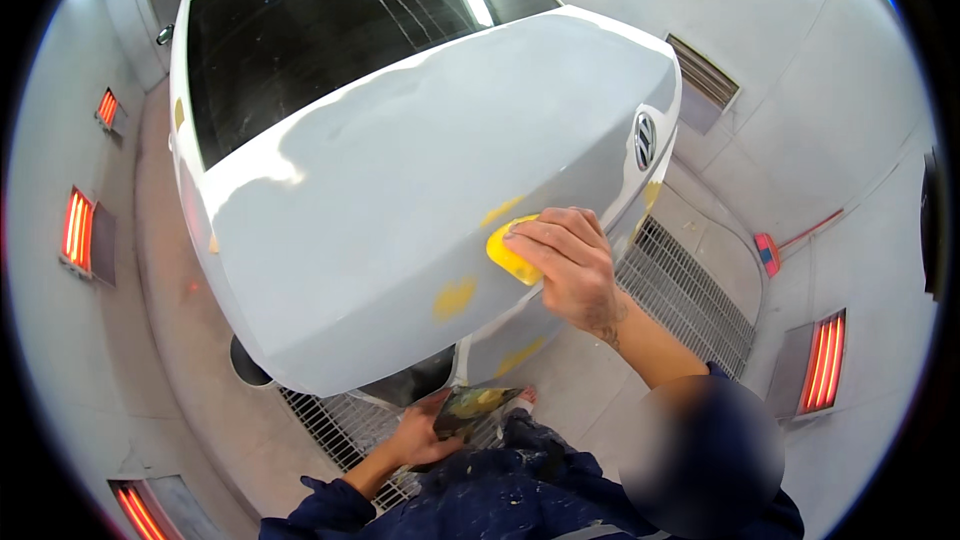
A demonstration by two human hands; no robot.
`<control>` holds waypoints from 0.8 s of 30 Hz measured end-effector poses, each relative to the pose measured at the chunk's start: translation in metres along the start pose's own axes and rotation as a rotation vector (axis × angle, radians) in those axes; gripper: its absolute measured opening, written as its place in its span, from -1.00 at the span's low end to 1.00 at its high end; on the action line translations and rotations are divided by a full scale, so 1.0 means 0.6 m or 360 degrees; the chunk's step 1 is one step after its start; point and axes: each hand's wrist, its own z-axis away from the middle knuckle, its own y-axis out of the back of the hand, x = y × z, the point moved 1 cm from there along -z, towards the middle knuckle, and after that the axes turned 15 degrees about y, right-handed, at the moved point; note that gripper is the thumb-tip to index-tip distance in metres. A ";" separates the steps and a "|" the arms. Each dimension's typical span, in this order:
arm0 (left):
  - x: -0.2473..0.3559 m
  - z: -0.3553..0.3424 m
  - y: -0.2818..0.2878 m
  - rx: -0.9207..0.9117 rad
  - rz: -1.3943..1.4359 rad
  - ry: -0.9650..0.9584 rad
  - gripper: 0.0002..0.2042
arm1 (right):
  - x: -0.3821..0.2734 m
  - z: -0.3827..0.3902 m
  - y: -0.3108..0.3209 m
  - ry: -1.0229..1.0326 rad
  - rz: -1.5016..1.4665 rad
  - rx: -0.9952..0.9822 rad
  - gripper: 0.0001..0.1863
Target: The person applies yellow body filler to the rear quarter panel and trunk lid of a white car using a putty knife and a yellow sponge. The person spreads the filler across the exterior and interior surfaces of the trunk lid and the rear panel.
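Note:
My right hand (575, 265) pinches a yellow spreader (508, 252) against the edge of a grey-primed panel (400, 170) on a white car. Patches of yellow filler (455, 299) show on the panel next to the spreader, and another filler patch (520, 356) lies lower on the body. Close to my body, my left hand (425, 437) is closed round a dark mixing board (472, 404) with yellowish filler smeared on it. The board is tilted, and its lower part is hidden behind my hand and clothing.
Glowing red heaters (78, 228) are set along both walls. Floor grates (690, 290) run beneath and beside the car. A red-headed tool with a long handle (768, 254) leans by the right wall. A round badge (645, 142) sits on the panel's right edge.

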 end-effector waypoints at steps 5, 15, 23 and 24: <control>-0.023 -0.004 -0.006 0.0033 -0.0087 -0.0106 -0.46 | 0.049 0.002 0.022 -0.0010 0.0117 0.0104 -0.68; -0.002 -0.007 -0.002 0.0051 0.0002 -0.0024 -0.55 | 0.100 0.046 0.023 -0.0082 0.0179 0.0168 -0.61; -0.002 -0.006 0.001 0.0042 -0.0048 -0.0064 -0.56 | 0.104 0.069 0.038 -0.0270 0.0212 0.0059 -0.64; -0.006 -0.008 0.000 0.0036 -0.0056 -0.0076 -0.56 | 0.107 0.060 0.054 -0.0434 0.0231 0.0071 -0.66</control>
